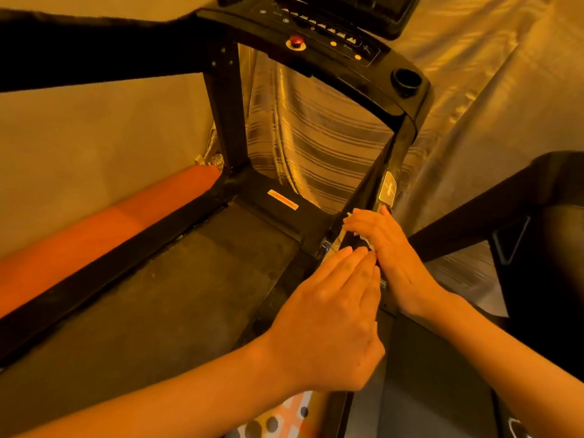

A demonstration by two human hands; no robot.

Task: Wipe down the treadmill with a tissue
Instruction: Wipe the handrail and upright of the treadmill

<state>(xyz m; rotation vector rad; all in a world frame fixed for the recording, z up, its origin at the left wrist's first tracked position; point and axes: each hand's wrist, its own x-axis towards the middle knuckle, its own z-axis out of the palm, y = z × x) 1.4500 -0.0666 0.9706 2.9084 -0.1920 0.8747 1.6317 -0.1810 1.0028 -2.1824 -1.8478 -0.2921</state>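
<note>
My right hand [390, 248] grips the tissue [348, 217] against the treadmill post [398, 145]; my left hand [331, 311] rests beside it, fingers straight.

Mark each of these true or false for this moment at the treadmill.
1. The right hand holds a tissue against the treadmill's right upright. True.
2. The left hand holds the red knob on the console. False: it lies with straight fingers low beside the right hand, far below the knob.
3. An orange roll lies along the treadmill's left side. True.
4. The tissue lies loose on the belt. False: it is under the right hand, on the upright.
</note>
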